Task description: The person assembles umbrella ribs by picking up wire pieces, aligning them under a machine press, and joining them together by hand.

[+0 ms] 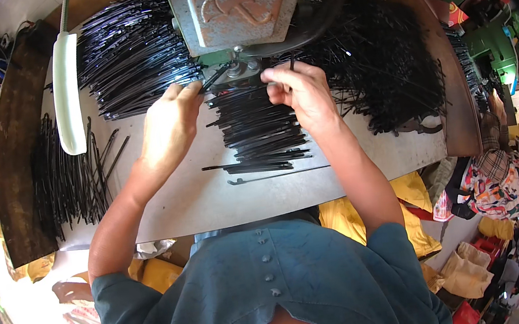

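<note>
Below the grey press-like machine [244, 8], which carries a raised umbrella shape, both hands work close to its bolted tool head [234, 69]. My left hand [170, 127] is closed, its thumb and finger pinching a thin black rod, like an umbrella rib [216, 76], that reaches toward the tool head. On the other side, my right hand [304, 89] has its fingers curled in a pinch beside the tool; a short dark piece sticks up behind them, and what they grip is unclear. Between my forearms lies a stack of similar black rods [260, 125].
Large heaps of black rods lie at the back left [132, 57] and right [384, 58], with a looser bunch [69, 175] at far left. A white lamp [68, 96] hangs over the metal table [166, 208]. Raised brown side walls [23, 155] edge it. Another person [501, 184] sits at right.
</note>
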The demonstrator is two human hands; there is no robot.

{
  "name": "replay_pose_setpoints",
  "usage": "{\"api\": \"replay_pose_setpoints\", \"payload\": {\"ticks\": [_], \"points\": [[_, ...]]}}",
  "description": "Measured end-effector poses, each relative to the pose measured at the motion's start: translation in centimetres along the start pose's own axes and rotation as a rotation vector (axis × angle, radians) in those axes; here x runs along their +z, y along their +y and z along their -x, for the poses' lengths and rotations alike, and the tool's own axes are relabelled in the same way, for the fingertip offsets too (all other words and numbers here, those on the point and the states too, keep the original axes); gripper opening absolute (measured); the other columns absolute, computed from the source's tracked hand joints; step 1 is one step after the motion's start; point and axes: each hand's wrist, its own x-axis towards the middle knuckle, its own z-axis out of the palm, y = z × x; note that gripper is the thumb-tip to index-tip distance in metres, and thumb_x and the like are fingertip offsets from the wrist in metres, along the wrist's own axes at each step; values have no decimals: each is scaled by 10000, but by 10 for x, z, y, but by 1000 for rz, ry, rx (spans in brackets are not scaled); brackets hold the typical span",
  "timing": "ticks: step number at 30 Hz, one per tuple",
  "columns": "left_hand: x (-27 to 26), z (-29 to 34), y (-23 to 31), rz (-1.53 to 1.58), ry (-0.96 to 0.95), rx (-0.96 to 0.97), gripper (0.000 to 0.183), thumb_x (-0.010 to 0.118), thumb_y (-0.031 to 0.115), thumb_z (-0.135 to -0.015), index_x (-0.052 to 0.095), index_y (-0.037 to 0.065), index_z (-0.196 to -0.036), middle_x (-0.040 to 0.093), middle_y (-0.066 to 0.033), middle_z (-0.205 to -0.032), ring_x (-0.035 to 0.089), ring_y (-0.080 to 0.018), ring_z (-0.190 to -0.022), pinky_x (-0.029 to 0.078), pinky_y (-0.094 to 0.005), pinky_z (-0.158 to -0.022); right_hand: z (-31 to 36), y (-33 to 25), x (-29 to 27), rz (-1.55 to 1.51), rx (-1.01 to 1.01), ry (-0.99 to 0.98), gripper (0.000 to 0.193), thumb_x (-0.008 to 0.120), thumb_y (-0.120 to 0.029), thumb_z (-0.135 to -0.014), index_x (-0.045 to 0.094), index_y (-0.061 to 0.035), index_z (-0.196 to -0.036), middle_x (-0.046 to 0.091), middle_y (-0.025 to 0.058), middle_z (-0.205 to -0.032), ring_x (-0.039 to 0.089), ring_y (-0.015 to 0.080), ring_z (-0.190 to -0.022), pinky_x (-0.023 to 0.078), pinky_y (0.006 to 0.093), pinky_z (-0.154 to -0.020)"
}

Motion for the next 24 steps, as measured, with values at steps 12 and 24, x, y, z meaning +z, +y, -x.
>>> {"api": "replay_pose_setpoints", "payload": {"ticks": [12, 24], "points": [[-4, 16, 29, 1480, -525, -755, 165, 466, 178, -852, 495, 29, -786, 537, -48, -621, 513, -99, -445, 403, -198, -372, 7, 2, 30, 205, 99, -400, 182, 596, -210, -771, 580, -31, -740, 563, 22, -672, 484, 56, -536, 408, 171, -486], [28, 2, 27, 421, 222, 47, 167, 520, 147, -819, 506, 3, -736, 444, -21, -526, 377, -85, -408, 324, -240, -397, -2, 2, 2, -171, 171, -318, 214, 541, -144, -804, 545, 64, -853, 580, 142, -768, 608, 216, -678, 515, 273, -601]]}}
